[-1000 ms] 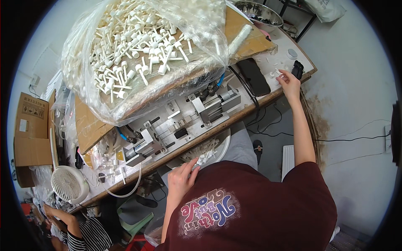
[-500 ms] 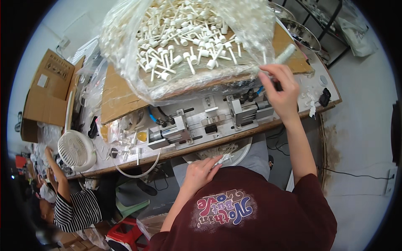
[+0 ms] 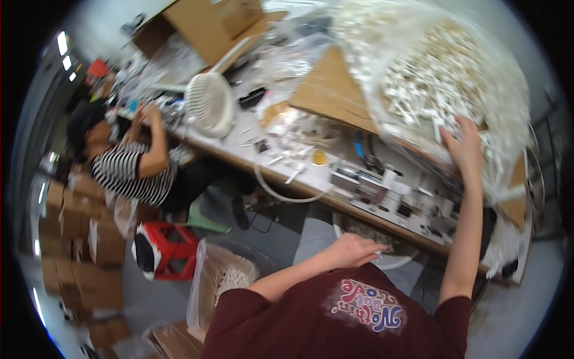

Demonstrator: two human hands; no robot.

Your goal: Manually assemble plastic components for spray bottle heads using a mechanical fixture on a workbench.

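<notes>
Workshop floor, grey, crowded: stacked cartons [image 3: 89, 251] at far left, a red stool [image 3: 179, 245], a seated co-worker in a striped top [image 3: 134, 173]. Long table [image 3: 236, 140] runs diagonally across our view, a white fan [image 3: 209, 106] standing on it near the co-worker. On the table's right-hand stretch we note a clear plastic bag [image 3: 508, 102] spread wide, with a heap of white parts [image 3: 436, 84] in it. Right hand [image 3: 457, 134] is at the heap's near edge, thumb and fingers apart; blur keeps us from telling whether it touches any part. Below the bag sits a metal fixture [image 3: 365, 185], beside the right forearm. Left hand [image 3: 356, 250] is near a white basin [image 3: 397, 262] at the lap, fingers drawn together, something small and white at the tips; we cannot tell whether it is clamped.
</notes>
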